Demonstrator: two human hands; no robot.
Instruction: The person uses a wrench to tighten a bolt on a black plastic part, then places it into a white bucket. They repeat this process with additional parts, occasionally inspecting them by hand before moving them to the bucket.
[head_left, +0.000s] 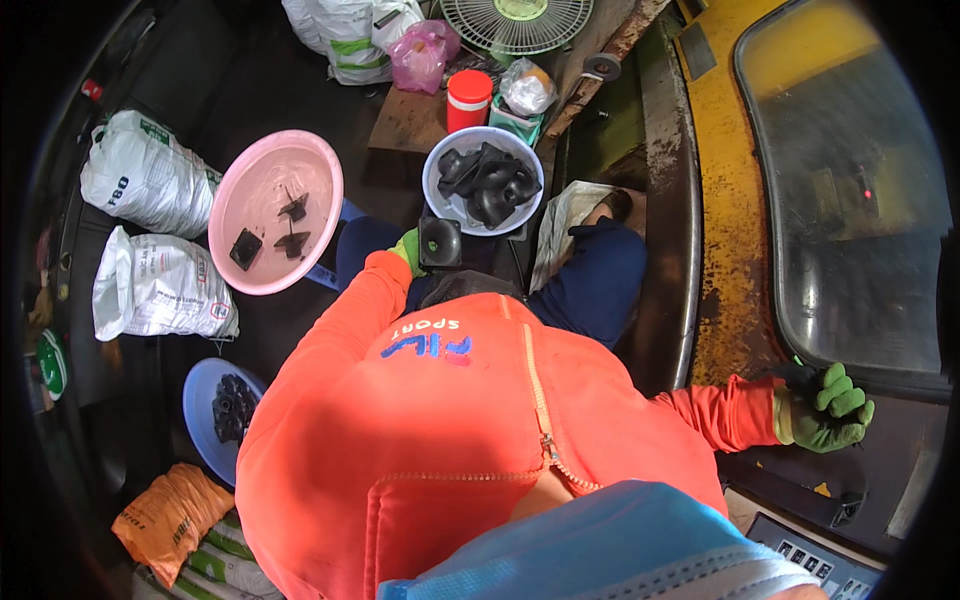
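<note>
My left hand [408, 248] wears a green glove and is closed on the edge of a black square rubber part [440, 243] with a round hollow in it. Just beyond it, a white-blue basin [430, 190] holds a heap of similar black rubber parts [488, 182]. Out to the right, beside a yellow machine [715, 200] with a dark window, is my right hand [832, 410], also in a green glove. Its fingers are curled, with something dark next to the thumb side; what they hold, if anything, is hidden.
A pink basin [222, 225] with a few black pieces stands at left, beside white sacks [165, 285]. Nearer is a blue basin [200, 410] of black parts, with an orange bag [172, 520] below. A red jug [469, 100] and a fan [518, 22] stand at the back.
</note>
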